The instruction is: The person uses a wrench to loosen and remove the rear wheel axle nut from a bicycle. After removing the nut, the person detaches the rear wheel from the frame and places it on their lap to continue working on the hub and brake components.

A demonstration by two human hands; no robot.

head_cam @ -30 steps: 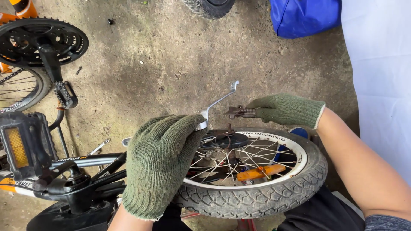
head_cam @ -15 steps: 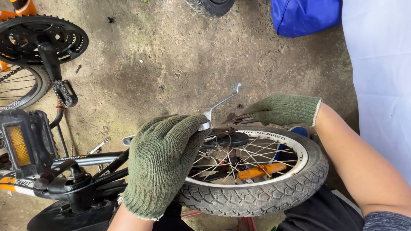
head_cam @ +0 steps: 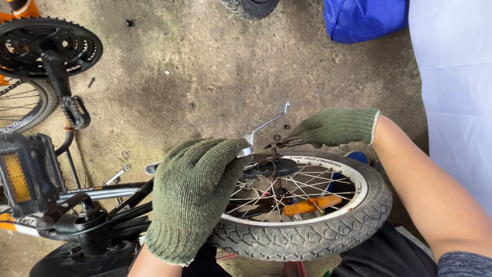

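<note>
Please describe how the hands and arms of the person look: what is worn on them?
Both hands wear thick knitted gloves of dull olive green, with ribbed cuffs ending at the wrist. The left glove looks dusty and worn; the right glove has a pale edge on its cuff. The forearms are bare. A grey-blue sleeve shows on the right upper arm.

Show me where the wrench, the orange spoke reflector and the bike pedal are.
wrench (head_cam: pixel 266 124), head view, on the middle of its silver handle.
orange spoke reflector (head_cam: pixel 307 206), head view, on its middle between the spokes.
bike pedal (head_cam: pixel 23 177), head view, on its black body beside the amber reflector.
</note>
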